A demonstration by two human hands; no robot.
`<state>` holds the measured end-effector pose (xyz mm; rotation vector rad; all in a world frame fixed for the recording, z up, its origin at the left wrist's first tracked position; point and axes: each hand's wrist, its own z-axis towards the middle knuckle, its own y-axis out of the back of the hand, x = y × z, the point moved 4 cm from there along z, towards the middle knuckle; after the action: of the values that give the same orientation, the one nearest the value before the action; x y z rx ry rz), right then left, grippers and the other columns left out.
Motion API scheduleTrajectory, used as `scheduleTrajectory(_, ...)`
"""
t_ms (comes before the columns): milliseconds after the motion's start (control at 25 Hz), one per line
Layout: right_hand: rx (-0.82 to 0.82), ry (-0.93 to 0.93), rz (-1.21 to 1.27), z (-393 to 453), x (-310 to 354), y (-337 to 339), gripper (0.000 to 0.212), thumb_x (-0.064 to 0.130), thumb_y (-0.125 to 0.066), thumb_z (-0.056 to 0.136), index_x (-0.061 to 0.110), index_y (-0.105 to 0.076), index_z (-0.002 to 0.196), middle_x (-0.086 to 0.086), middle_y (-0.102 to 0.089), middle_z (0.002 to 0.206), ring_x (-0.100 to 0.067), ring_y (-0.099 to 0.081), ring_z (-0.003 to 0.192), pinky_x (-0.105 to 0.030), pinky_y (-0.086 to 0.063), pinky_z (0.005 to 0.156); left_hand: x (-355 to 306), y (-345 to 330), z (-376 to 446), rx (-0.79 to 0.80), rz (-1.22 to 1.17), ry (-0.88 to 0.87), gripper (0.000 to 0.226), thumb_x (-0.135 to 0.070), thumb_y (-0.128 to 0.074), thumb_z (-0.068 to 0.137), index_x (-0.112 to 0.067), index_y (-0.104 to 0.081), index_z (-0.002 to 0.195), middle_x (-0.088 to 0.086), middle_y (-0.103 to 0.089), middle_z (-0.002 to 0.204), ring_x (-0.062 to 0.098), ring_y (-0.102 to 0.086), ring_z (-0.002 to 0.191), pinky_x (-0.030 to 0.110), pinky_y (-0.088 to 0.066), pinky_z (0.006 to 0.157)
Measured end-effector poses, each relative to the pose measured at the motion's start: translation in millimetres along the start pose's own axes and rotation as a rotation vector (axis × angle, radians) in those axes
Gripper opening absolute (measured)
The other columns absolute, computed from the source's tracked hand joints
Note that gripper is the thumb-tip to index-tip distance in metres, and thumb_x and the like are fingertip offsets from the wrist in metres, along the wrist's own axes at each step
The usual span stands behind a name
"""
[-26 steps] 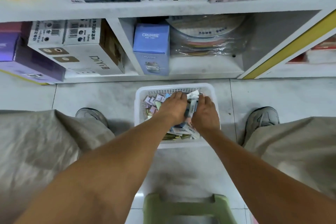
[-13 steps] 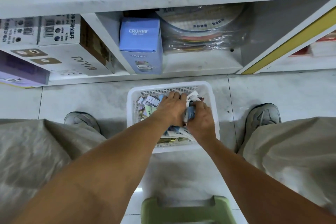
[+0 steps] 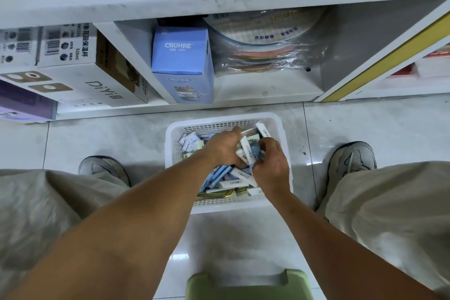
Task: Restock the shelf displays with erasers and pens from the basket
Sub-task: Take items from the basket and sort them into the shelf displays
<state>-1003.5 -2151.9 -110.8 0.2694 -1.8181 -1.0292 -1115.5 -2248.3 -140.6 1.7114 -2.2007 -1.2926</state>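
Observation:
A white mesh basket stands on the floor between my feet, filled with several small wrapped erasers and long white and blue packs. Both hands are inside it. My left hand grips a long white eraser pack, with its fingers curled round it. My right hand is beside it, fingers curled on blue and white packs at the same spot. More packs lie below the hands. The pens are not plain to see.
Low white shelves face me, holding a blue CRUHRE box, wrapped coloured discs and a DiYi carton. My shoes flank the basket. A green stool sits under me.
The hands have drawn back a little toward me in the basket and lifted a bundle of long packs. The view has tilted down and to the left slightly.

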Motion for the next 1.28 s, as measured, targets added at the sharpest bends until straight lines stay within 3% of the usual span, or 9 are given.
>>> scheduleTrajectory(200,0.055,0.078,-0.033,-7.2,7.9,-7.3,0.024,0.007,-0.059,0.089,-0.005,-0.065,0.11,-0.021,-0.067,0.107,-0.038,-0.064,0.098,-0.043,-0.054,0.084,11.1,3.6,-9.3,0.063,0.037,-0.076,0.045,-0.023,-0.065,0.087,-0.013,-0.04,0.124,0.009,-0.062,0.102,0.024,-0.058,0.085,0.033,-0.043,0.065)
scheduleTrajectory(360,0.204,0.077,-0.09,-5.6,10.6,-13.7,0.025,0.011,-0.059,0.091,0.002,-0.064,0.114,-0.016,-0.066,0.113,-0.033,-0.061,0.106,-0.036,-0.047,0.089,15.4,8.0,-21.7,0.046,-0.005,-0.027,0.03,-0.011,-0.053,0.094,-0.011,-0.038,0.12,0.003,-0.055,0.083,0.02,-0.057,0.075,0.032,-0.041,0.055)
scheduleTrajectory(520,0.208,0.011,-0.128,-2.0,0.7,-7.8,0.023,0.009,-0.057,0.091,-0.001,-0.064,0.111,-0.017,-0.065,0.108,-0.032,-0.061,0.101,-0.026,-0.042,0.084,6.4,15.4,-22.1,0.136,0.039,0.042,0.026,-0.006,-0.062,0.086,-0.007,-0.048,0.108,0.003,-0.053,0.083,0.017,-0.055,0.074,0.027,-0.04,0.052)
scheduleTrajectory(640,0.106,-0.017,-0.103,-3.9,0.3,-1.9,0.026,0.007,-0.051,0.093,-0.001,-0.063,0.115,-0.013,-0.062,0.103,-0.032,-0.058,0.098,-0.022,-0.041,0.078,-7.3,21.3,-13.3,0.276,0.068,0.099,0.02,-0.018,-0.073,0.079,-0.014,-0.055,0.085,0.003,-0.058,0.086,0.014,-0.056,0.07,0.025,-0.043,0.053)
scheduleTrajectory(720,0.032,-0.068,-0.055,-6.1,1.5,1.4,0.025,0.012,-0.047,0.098,0.0,-0.059,0.116,-0.007,-0.059,0.1,-0.03,-0.058,0.096,-0.014,-0.039,0.074,-19.4,21.0,-3.8,0.306,0.068,0.106,0.029,-0.043,-0.069,0.081,-0.016,-0.058,0.085,0.002,-0.061,0.088,0.014,-0.059,0.073,0.027,-0.045,0.057)
scheduleTrajectory(800,0.013,-0.053,-0.084,-8.9,2.7,0.4,0.026,0.011,-0.054,0.096,-0.003,-0.056,0.117,-0.014,-0.059,0.107,-0.032,-0.059,0.093,-0.026,-0.044,0.074,-28.7,18.1,4.6,0.255,0.07,0.131,0.048,-0.058,-0.069,0.076,-0.015,-0.063,0.096,0.001,-0.065,0.084,0.017,-0.065,0.074,0.029,-0.053,0.067)
scheduleTrajectory(920,0.003,-0.15,-0.028,-12.3,-1.2,0.3,0.031,-0.001,-0.058,0.086,0.0,-0.05,0.116,-0.015,-0.054,0.111,-0.032,-0.058,0.088,-0.03,-0.041,0.066,-40.5,9.8,14.2,0.193,0.098,0.167,0.055,-0.051,-0.084,0.064,-0.017,-0.063,0.103,0.0,-0.069,0.088,0.022,-0.069,0.079,0.039,-0.059,0.079)
scheduleTrajectory(1080,-0.031,-0.167,0.017,-18.6,-4.2,-0.1,0.031,-0.006,-0.06,0.082,-0.001,-0.05,0.11,-0.013,-0.053,0.107,-0.029,-0.057,0.083,-0.027,-0.042,0.064,-45.2,5.0,20.3,0.21,-0.026,0.171,0.066,-0.037,-0.093,0.055,-0.015,-0.06,0.107,0.003,-0.067,0.098,0.024,-0.066,0.085,0.037,-0.057,0.082)
scheduleTrajectory(1280,-0.079,-0.132,0.062,-20.2,-5.2,2.3,0.025,0.004,-0.068,0.086,0.0,-0.055,0.108,-0.012,-0.057,0.103,-0.027,-0.059,0.083,-0.024,-0.04,0.064,-26.7,9.6,14.1,0.225,-0.231,0.229,0.057,-0.023,-0.089,0.057,-0.014,-0.061,0.105,0.004,-0.066,0.095,0.02,-0.066,0.083,0.028,-0.052,0.066)
